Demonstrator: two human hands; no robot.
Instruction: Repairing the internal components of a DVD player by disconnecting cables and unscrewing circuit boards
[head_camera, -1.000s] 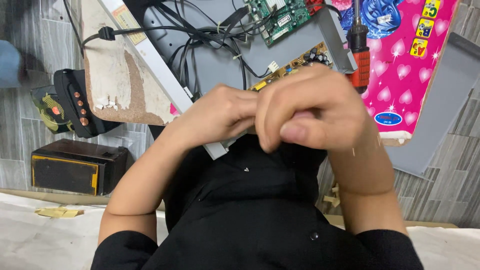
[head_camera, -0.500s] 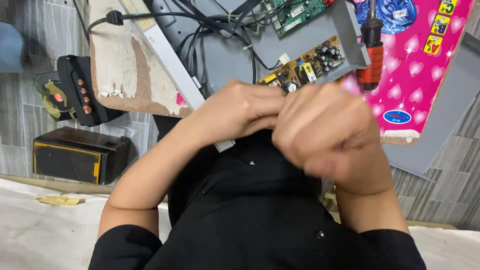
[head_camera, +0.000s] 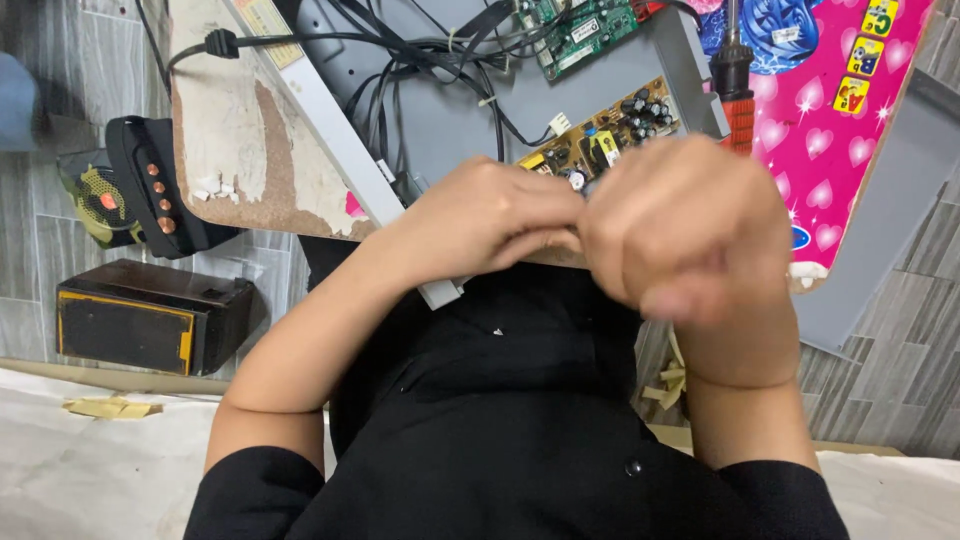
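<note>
My left hand (head_camera: 490, 215) and my right hand (head_camera: 690, 230) are pressed together in front of my chest, above my black shirt (head_camera: 520, 420). The right hand is curled into a blurred fist. The left hand's fingers reach into it. Anything held between them is hidden. Just behind the hands lies a yellow-brown circuit board (head_camera: 600, 140) on a grey metal panel (head_camera: 450, 120).
A green circuit board (head_camera: 580, 30) and black cables (head_camera: 430, 50) lie on the panel. A soldering iron with an orange grip (head_camera: 737, 95) rests on a pink heart-patterned board (head_camera: 850, 130). At left are a worn wooden board (head_camera: 240, 140), a black device with copper buttons (head_camera: 150, 190) and a black box (head_camera: 150, 315).
Both hands have stayed joined and shifted a little to the right and up. The right fist has turned and blurred, and more of the yellow-brown circuit board shows behind them.
</note>
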